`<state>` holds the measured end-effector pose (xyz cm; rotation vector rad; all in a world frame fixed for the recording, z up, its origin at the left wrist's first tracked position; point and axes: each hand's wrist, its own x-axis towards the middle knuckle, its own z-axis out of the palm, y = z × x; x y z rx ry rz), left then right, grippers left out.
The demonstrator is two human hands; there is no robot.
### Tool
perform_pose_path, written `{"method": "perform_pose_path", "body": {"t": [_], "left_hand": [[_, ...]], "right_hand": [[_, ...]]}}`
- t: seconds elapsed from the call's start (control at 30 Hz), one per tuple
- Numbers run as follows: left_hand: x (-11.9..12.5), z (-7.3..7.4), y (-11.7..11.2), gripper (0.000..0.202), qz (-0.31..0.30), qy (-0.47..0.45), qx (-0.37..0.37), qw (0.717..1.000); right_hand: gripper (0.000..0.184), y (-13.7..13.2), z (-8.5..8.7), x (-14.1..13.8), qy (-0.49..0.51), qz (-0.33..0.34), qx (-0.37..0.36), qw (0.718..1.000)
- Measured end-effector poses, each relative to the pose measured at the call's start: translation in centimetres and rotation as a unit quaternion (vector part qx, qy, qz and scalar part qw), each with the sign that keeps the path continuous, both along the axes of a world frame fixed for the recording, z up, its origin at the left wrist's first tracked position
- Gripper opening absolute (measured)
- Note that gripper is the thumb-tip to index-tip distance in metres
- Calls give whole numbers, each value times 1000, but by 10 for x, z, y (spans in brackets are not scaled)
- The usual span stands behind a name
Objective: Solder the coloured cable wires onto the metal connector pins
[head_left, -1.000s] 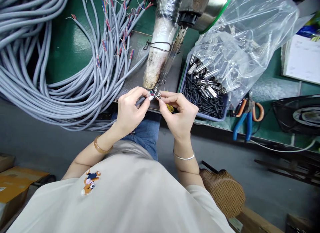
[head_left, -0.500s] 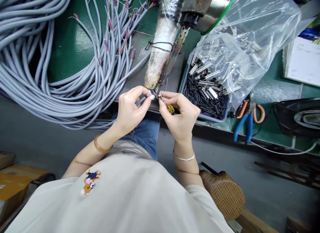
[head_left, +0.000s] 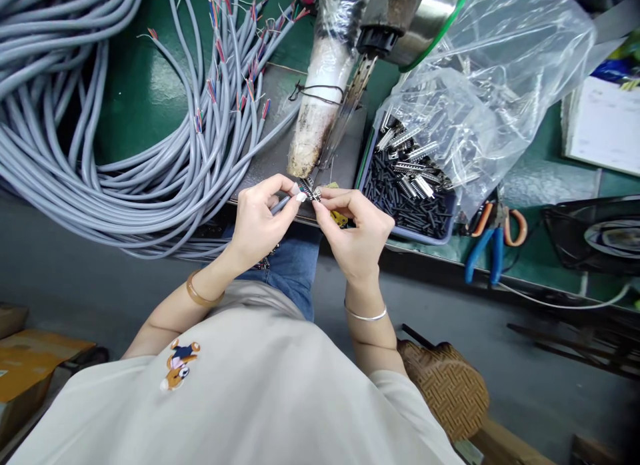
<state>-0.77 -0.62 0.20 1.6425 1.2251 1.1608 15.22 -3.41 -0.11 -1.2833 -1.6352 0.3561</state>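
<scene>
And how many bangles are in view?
2: a tan bangle on the left forearm and a silver bangle on the right forearm. Any under the sleeves would be hidden.

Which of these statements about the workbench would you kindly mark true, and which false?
1. The left hand holds a gray cable. True.
2. The right hand touches a metal connector. True.
3. The bin stands left of both hands. False: it stands to their right.
4. Colored wires show at ends in the cable bundle. True.
5. The bangle on the left wrist is silver. False: it is brown.
</scene>
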Motion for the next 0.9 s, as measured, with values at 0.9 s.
{"method": "perform_pose_path", "body": {"t": [0.9], "left_hand": [[0, 6, 0, 13, -7, 50, 90, 995]], "right_hand": [[11, -4, 4, 3, -39, -8, 2, 999]]}}
